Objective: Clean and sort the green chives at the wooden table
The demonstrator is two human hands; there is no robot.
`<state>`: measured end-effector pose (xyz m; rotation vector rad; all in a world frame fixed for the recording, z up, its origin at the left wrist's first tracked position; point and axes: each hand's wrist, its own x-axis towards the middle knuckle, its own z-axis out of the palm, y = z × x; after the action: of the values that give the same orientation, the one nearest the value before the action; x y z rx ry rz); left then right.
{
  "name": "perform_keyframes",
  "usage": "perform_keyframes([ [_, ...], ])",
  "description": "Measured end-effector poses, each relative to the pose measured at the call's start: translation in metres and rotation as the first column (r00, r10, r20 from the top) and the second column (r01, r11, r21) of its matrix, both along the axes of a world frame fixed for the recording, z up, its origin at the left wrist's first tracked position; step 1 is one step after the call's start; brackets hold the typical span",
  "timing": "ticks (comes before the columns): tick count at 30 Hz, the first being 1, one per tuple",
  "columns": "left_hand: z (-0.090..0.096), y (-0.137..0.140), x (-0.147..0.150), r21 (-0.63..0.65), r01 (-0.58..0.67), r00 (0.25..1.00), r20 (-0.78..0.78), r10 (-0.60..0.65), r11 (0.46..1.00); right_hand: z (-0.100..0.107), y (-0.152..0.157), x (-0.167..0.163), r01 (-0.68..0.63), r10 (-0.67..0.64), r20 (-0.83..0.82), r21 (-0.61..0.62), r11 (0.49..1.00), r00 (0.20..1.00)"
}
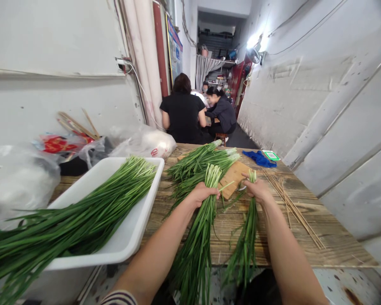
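My left hand [202,193] is closed around a thick bunch of green garlic chives [198,237], near its pale cut ends, with the leaves hanging over the wooden table's front edge. My right hand [257,187] grips a thinner bunch of chives [246,241] the same way. Both bunches lie lengthwise on the wooden table [307,212]. Beyond my hands lies a loose pile of chives [200,163] partly over a small wooden cutting board [235,178].
A white plastic tray [130,231] at left holds a large heap of chives [82,216]. Several bamboo skewers [292,205] lie at right, beyond them a blue cloth [259,158] and a green card [271,155]. Plastic bags [139,144] sit at the back left. Two people [184,112] sit down the narrow alley.
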<state>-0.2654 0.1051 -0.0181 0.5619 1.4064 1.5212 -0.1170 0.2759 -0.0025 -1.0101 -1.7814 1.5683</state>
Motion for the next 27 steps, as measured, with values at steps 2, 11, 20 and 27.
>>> perform_keyframes([
  [2,0.002,0.0,0.001,-0.008,-0.005,1.0,0.024,0.005,1.0,0.005,-0.014,-0.005,-0.065,0.061,-0.038,-0.11,0.992,0.997],
  [11,-0.005,0.005,0.005,0.058,0.1,0.964,0.243,-0.111,0.993,-0.002,-0.055,-0.031,-0.211,0.145,-0.236,-0.286,0.934,0.961],
  [20,-0.005,0.001,0.0,0.122,0.238,0.909,0.322,-0.266,0.963,-0.005,-0.054,-0.032,-0.218,0.083,-0.288,-0.478,0.851,0.954],
  [27,-0.004,0.001,0.003,0.06,0.257,0.919,0.293,-0.263,0.965,-0.013,-0.054,-0.033,-0.336,0.222,-0.319,-0.367,0.867,0.921],
])
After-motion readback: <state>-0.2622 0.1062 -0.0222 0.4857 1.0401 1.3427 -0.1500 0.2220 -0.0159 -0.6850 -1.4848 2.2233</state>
